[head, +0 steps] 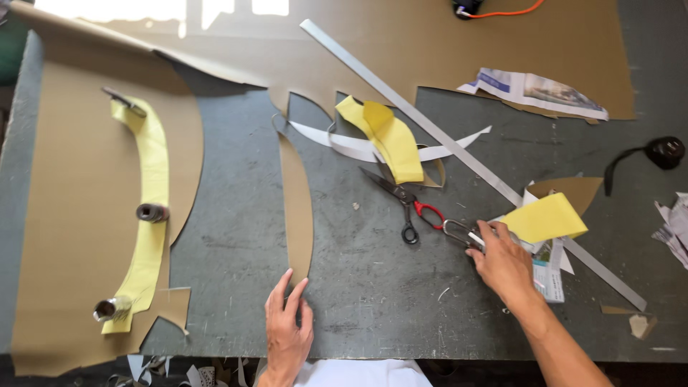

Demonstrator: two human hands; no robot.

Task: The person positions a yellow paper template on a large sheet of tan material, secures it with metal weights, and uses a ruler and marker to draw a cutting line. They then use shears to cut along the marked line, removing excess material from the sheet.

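Note:
My left hand lies flat with fingers apart on the lower end of a long curved brown cardboard strip on the grey-green table. My right hand rests on the table to the right, fingers around a metal loop-handled tool beside a yellow paper piece. Red-and-black-handled scissors lie between the strip and my right hand, untouched.
A large brown cardboard sheet at left carries a curved yellow pattern held by three metal weights. A long metal ruler runs diagonally. More yellow pieces, white strips, printed paper scraps and a black strap lie around.

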